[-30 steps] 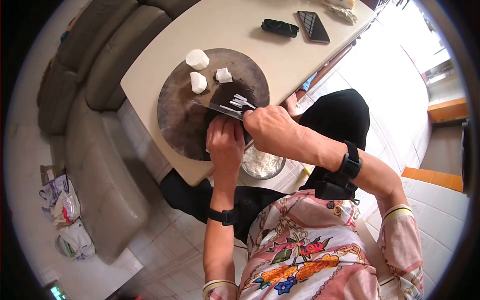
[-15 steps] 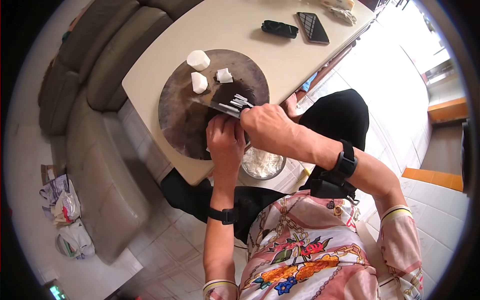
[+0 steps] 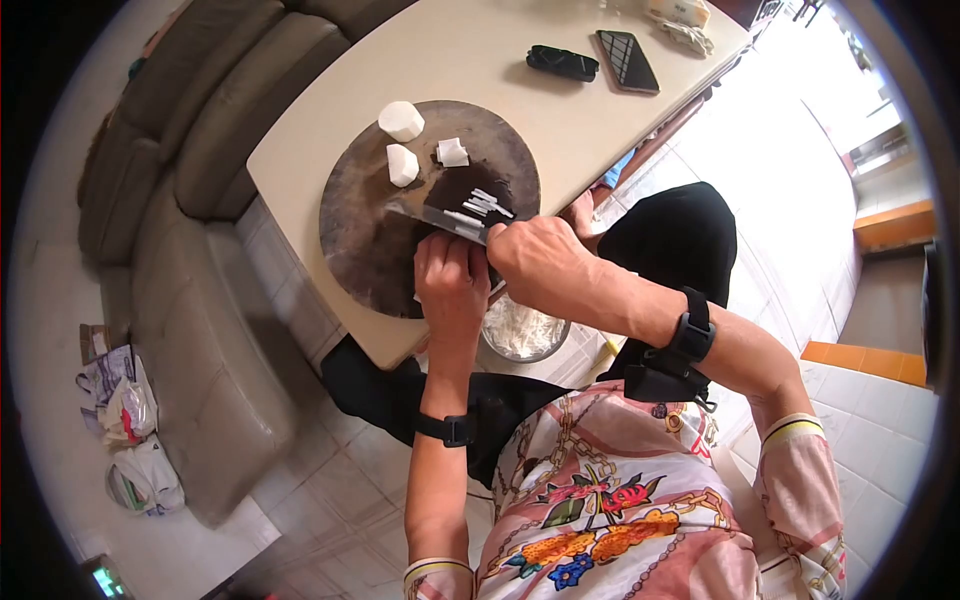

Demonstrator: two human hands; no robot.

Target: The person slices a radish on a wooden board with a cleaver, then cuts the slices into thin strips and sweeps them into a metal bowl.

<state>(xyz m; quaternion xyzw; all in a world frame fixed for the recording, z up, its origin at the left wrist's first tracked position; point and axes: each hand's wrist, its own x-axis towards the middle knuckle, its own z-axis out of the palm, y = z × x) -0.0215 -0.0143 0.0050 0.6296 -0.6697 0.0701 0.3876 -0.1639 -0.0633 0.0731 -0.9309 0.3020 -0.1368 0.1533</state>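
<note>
My right hand (image 3: 540,258) is wrapped round the handle of a kitchen knife (image 3: 440,217), whose blade points left across a round dark chopping board (image 3: 345,235). Close against the blade, my left hand (image 3: 450,278) curls its fingers down on a piece of peeled white vegetable, mostly hidden beneath them. Thin white strips (image 3: 484,203) lie just beyond the blade. Two white chunks, a larger round one (image 3: 401,121) and a smaller one (image 3: 402,166), stand at the board's far left. Some flat white slices (image 3: 452,152) rest to their right.
The board lies on a cream table (image 3: 300,140). Below its edge, a bowl of white shreds (image 3: 523,330) stands near my knees. Farther back are a black case (image 3: 562,63), a phone (image 3: 628,62) and a crumpled cloth (image 3: 686,38). A grey sofa (image 3: 210,330) is at the left.
Both hands stay at the same spot on the board, with only a slight shift of the right hand and knife. The view has moved slightly.
</note>
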